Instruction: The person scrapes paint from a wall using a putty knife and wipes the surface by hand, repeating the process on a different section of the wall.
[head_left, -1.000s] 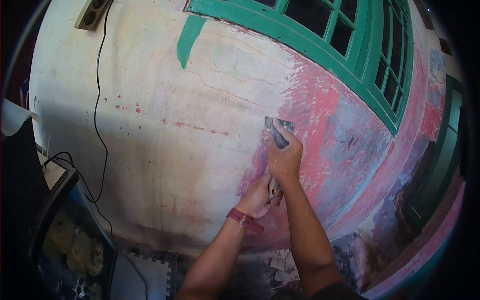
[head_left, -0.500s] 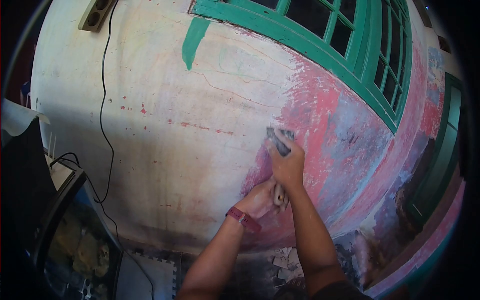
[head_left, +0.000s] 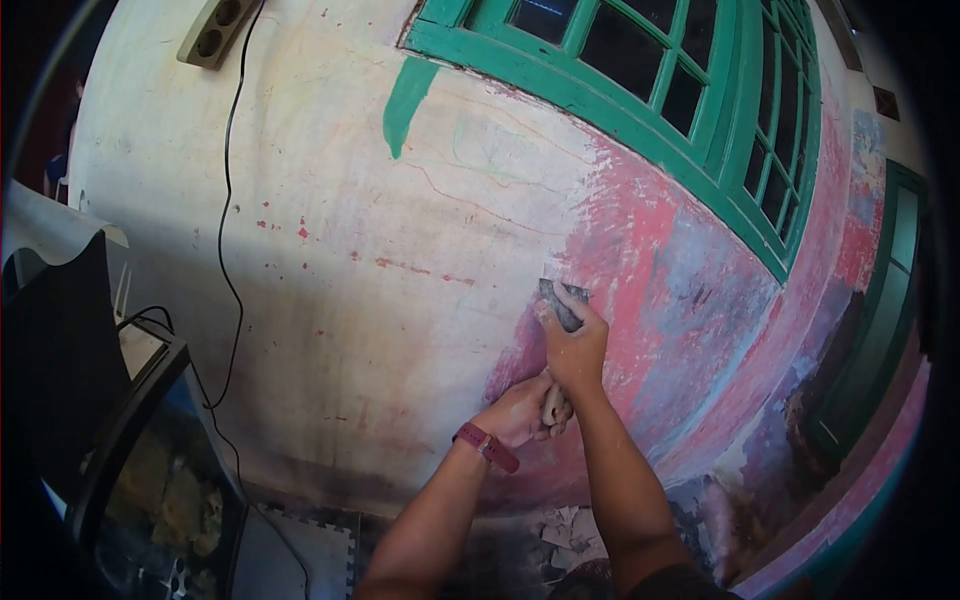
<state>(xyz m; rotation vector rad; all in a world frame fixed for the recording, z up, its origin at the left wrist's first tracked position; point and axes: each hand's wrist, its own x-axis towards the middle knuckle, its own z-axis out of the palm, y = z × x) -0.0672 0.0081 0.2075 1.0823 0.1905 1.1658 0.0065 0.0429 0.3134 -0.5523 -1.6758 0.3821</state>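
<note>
A scraper (head_left: 566,314) with a wide, dark metal blade is pressed to the wall where whitish paint meets bared pink and purple patches. My right hand (head_left: 578,352) is closed round its upper part, thumb and fingers laid along the blade. Below it, my left hand (head_left: 520,412), with a maroon watch band (head_left: 486,446) on the wrist, is wrapped round the light-coloured handle (head_left: 554,402). The blade's top edge touches the whitish paint (head_left: 430,320). Part of the handle is hidden by my fingers.
A green window frame (head_left: 560,80) runs above and to the right. A power strip (head_left: 208,42) with a black cable (head_left: 228,190) hangs at left. An old television (head_left: 160,480) stands lower left. Paint flakes (head_left: 570,535) lie on the floor under my arms.
The view has shifted slightly, so the wall appears lower and further right. The scraper sits a little lower, with both hands still closed on it.
</note>
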